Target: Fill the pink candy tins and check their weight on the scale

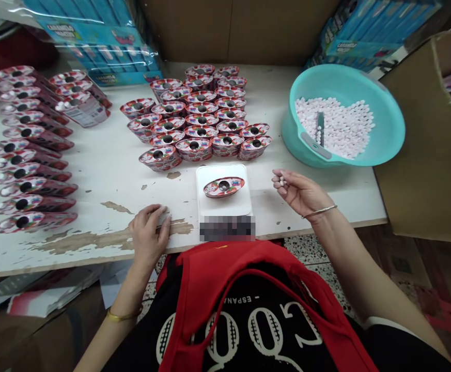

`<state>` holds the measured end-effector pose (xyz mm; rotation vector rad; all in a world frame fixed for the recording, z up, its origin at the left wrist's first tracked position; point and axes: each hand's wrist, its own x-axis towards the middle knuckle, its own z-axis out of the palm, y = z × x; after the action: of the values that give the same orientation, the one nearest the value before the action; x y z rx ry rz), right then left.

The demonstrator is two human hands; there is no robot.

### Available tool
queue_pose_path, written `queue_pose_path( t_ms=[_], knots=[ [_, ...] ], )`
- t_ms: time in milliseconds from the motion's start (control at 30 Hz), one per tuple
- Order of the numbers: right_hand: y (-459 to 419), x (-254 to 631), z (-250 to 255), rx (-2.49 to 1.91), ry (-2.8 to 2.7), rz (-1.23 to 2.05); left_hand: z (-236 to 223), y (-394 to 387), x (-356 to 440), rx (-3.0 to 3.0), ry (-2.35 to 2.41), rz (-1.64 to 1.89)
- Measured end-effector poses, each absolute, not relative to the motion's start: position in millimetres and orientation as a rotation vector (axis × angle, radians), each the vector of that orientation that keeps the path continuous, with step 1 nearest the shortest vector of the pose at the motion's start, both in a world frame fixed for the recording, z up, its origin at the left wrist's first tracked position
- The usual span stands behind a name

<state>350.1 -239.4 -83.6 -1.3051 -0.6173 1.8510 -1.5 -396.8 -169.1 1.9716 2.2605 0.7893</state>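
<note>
In the head view a small oval carton (231, 192) with strawberry print sits on a white scale (205, 206). White candies show in the round hole in its top. My right hand (305, 192) hovers right of the scale, its fingertips closed around a few small white candies (282, 182). On the table left of the scale rests my left hand (150, 230), loosely curled, thumb apart from the fingers, with nothing visible in it. A turquoise basin (388, 124) beyond my right hand holds loose white candies (349, 126) and a grey-green scoop (320, 132).
Rows of similar oval cartons (202, 120) stand behind the scale, and another stack (35, 191) lines the left side. Blue display boxes (120, 57) rise at the back left, more blue boxes (357, 41) at the back right. A cardboard box (415, 119) borders the right edge of the table (105, 155).
</note>
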Motion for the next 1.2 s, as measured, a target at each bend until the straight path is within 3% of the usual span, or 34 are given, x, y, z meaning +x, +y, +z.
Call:
queue_pose_path(
  t_ms=[267,433,667,1000,1200],
  knots=[
    [-273.1,366.9,-123.6,-1.355,-0.527,1.822,-152.3,-384.4,10.9,1.959,2.166,0.944],
    [-283.7,342.5,-114.3,-1.241,-0.536,1.903,-121.0,-344.9,44.7,2.138,1.825,1.048],
    [-304.6,293.1,-108.1,-1.019,-0.390,2.190,-97.9,-295.8,83.4,2.330,1.531,0.828],
    [-292.3,265.1,-96.4,-0.872,-0.018,2.201,-78.1,-298.1,86.6,2.835,1.513,0.689],
    [-293.9,257.4,-90.2,-0.856,-0.002,2.263,-71.3,-304.5,82.2,2.903,1.561,0.874]
  ],
)
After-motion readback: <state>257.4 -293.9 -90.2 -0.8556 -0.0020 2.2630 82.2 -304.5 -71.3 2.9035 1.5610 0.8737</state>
